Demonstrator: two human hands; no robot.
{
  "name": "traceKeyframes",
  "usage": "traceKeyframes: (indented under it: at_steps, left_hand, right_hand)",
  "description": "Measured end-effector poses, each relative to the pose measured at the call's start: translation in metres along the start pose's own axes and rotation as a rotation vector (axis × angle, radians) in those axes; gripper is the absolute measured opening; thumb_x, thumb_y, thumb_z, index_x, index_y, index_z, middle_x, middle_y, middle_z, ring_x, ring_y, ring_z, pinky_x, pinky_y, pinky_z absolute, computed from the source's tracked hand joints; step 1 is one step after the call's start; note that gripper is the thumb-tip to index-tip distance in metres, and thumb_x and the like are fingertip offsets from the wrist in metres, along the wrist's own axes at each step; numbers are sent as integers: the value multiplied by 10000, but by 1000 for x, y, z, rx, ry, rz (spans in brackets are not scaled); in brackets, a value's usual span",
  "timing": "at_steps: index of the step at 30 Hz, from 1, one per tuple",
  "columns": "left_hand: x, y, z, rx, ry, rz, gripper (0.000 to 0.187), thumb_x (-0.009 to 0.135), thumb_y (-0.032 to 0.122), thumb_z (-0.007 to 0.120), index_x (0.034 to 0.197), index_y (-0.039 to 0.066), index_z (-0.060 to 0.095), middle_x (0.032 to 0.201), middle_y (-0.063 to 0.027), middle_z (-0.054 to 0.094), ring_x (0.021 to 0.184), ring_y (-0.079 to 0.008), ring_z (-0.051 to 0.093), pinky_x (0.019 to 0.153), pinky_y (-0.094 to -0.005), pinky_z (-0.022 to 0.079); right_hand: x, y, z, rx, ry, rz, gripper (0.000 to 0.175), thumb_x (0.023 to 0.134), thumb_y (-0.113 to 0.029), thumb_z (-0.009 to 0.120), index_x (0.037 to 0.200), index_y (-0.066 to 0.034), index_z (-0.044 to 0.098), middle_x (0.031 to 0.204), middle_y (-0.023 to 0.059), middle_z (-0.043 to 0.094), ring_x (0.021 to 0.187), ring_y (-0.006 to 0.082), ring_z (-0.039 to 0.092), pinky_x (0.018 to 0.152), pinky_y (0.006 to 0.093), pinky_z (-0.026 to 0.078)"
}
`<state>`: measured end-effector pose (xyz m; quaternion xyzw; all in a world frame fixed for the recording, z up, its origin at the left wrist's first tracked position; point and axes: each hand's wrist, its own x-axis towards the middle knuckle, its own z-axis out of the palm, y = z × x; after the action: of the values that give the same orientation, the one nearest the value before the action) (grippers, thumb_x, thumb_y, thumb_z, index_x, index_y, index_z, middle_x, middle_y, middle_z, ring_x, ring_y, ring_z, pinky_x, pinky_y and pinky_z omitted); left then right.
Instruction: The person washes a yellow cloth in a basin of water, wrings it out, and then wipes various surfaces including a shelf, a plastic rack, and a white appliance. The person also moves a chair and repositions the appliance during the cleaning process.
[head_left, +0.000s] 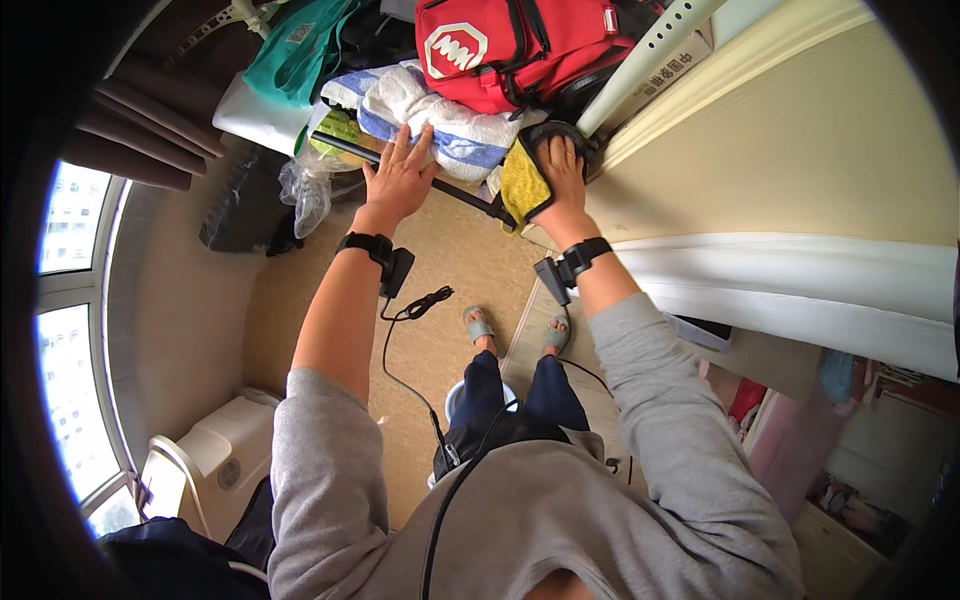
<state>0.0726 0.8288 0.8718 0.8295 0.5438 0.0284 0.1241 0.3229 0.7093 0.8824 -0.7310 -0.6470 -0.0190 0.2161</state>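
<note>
My left hand (400, 178) lies palm down with its fingers apart, over a black bar (469, 196) and against a white and blue towel (457, 135). Nothing shows in its grasp, though the palm is hidden. My right hand (561, 176) presses a yellow and dark grey cloth (525, 180) near the bar's right end, at the foot of a white post (645, 67) with a row of holes. The cloth's yellow side hangs out to the left of the hand. Above the towel sits a red backpack (517, 49).
A teal bag (300, 52) and a clear plastic bag (306, 199) are at the upper left. A cream panel (787, 142) rises on the right. A white appliance (217, 457) stands by the window (75, 360). Cables (397, 360) hang from the wrist straps. Between my legs is a basin (454, 394).
</note>
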Motion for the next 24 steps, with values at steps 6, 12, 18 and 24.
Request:
traceKeyframes:
  at_steps: [6,12,18,24]
  left_hand:
    - [-3,7,4,30,5,-21,696,1048,448,492,1676,432,193,1768,-60,168,1593,-324,247,1180,-777,228]
    - [-2,9,9,33,4,-57,694,1037,371,465,1675,434,197,1772,-54,160,1594,-347,239,1165,-789,234]
    - [-2,8,17,26,48,-45,712,1031,312,484,1675,435,204,1767,-42,179,1588,-369,245,1155,-805,212]
    - [-2,9,14,115,11,-62,700,1047,331,464,1684,419,187,1770,-23,147,1591,-377,230,1135,-810,258]
  right_hand:
    - [-82,-69,-21,-108,-150,-210,581,907,-365,697,1340,8,595,1419,212,525,1481,391,374,1237,621,253]
    - [-15,-35,-18,-67,-66,-106,483,957,-383,627,1271,-16,641,1339,187,596,1349,370,491,1181,649,304]
    - [28,-36,6,-161,80,114,396,963,-291,543,1016,41,752,1284,257,666,1334,427,532,1167,681,320]
    - [-63,-46,16,357,339,63,185,1015,-153,608,945,11,660,1148,267,638,1146,467,582,992,484,504]
